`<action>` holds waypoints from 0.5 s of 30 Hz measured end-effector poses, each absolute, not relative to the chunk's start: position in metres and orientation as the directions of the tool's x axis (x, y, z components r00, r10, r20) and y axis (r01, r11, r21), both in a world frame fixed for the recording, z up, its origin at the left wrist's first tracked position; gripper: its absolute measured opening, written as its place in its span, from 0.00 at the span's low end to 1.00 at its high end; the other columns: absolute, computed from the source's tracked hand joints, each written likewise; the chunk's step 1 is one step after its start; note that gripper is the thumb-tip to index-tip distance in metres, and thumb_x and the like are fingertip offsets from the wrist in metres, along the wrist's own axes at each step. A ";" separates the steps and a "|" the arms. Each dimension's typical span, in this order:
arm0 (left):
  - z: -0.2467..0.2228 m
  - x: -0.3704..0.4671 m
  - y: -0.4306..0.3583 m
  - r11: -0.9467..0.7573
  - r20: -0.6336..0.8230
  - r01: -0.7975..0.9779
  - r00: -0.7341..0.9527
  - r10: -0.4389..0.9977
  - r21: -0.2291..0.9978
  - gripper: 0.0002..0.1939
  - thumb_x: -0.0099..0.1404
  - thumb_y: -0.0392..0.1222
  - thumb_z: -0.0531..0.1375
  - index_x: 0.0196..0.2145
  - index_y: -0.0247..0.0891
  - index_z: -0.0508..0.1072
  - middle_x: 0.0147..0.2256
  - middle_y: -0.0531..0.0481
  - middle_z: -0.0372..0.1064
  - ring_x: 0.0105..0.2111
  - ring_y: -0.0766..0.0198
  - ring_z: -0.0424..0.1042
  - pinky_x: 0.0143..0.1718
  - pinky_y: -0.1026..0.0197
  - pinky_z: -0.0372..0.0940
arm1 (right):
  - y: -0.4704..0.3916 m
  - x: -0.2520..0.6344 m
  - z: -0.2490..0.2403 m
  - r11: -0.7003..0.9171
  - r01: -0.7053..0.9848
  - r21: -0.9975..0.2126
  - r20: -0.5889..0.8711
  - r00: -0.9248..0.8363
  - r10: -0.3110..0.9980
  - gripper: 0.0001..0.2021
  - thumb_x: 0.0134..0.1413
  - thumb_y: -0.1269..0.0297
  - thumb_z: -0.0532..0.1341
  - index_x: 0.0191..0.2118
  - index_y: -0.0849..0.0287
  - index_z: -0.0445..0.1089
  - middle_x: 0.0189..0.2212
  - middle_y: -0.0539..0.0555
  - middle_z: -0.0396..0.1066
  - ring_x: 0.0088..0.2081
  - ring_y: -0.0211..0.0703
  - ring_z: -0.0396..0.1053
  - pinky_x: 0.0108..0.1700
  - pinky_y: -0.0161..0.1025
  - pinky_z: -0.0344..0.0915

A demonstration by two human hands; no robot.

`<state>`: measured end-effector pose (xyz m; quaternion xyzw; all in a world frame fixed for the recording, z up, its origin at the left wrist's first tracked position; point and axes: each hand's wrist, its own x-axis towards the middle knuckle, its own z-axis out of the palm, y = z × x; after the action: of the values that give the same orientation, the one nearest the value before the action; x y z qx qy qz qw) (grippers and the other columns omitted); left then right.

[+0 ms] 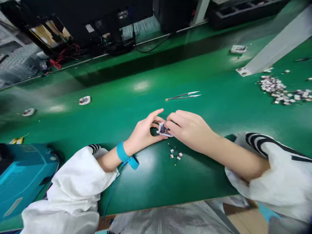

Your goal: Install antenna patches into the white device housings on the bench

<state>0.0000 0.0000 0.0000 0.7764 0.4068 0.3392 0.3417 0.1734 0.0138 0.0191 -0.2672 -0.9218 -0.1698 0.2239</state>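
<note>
Between my two hands is a small white device housing (162, 129) with dark electronics showing inside. My left hand (146, 130) grips its left side, thumb below and fingers above, with the index finger raised. A blue wrist strap (123, 152) with a cord circles the left wrist. My right hand (186, 128) is closed over the right part of the housing, fingertips pinched at it; whether they hold a smaller part is hidden. Just below the hands lie several tiny square parts with dark leads (175, 155). Beyond my right hand rests a pair of tweezers (182, 96).
A pile of small square parts (273, 87) lies at the right, near a white post (275, 42). Similar white housings sit at the far right (238, 49) and left (84, 100). A teal machine (24, 178) stands at the lower left. Dark equipment lines the back.
</note>
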 end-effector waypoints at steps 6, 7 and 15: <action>0.000 0.001 0.001 -0.444 0.255 0.410 0.439 0.862 0.797 0.37 0.47 0.37 0.65 0.52 0.39 0.53 0.36 0.52 0.67 0.32 0.71 0.68 0.39 0.68 0.67 | 0.021 0.172 0.017 0.838 0.527 0.143 0.510 -0.765 0.394 0.10 0.53 0.67 0.52 0.25 0.62 0.65 0.23 0.52 0.62 0.26 0.37 0.55 0.29 0.34 0.54; 0.000 0.001 0.001 -0.447 0.254 0.413 0.443 0.860 0.793 0.37 0.46 0.37 0.65 0.52 0.39 0.54 0.36 0.52 0.66 0.32 0.71 0.68 0.39 0.69 0.67 | 0.021 0.172 0.016 0.841 0.528 0.121 0.511 -0.759 0.403 0.10 0.53 0.67 0.52 0.26 0.62 0.66 0.23 0.52 0.62 0.26 0.37 0.55 0.29 0.34 0.55; -0.003 0.003 0.001 -0.457 0.287 0.424 0.406 0.868 0.782 0.35 0.46 0.36 0.65 0.51 0.37 0.55 0.36 0.52 0.67 0.33 0.71 0.68 0.38 0.70 0.67 | 0.019 0.173 0.009 0.834 0.521 -0.179 0.512 -0.675 0.531 0.09 0.53 0.71 0.52 0.31 0.64 0.69 0.25 0.52 0.66 0.28 0.36 0.60 0.33 0.32 0.60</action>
<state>0.0029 0.0010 -0.0027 0.7772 0.4154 0.3527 0.3145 0.1725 0.0191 0.0092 -0.2876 -0.9151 0.0088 0.2825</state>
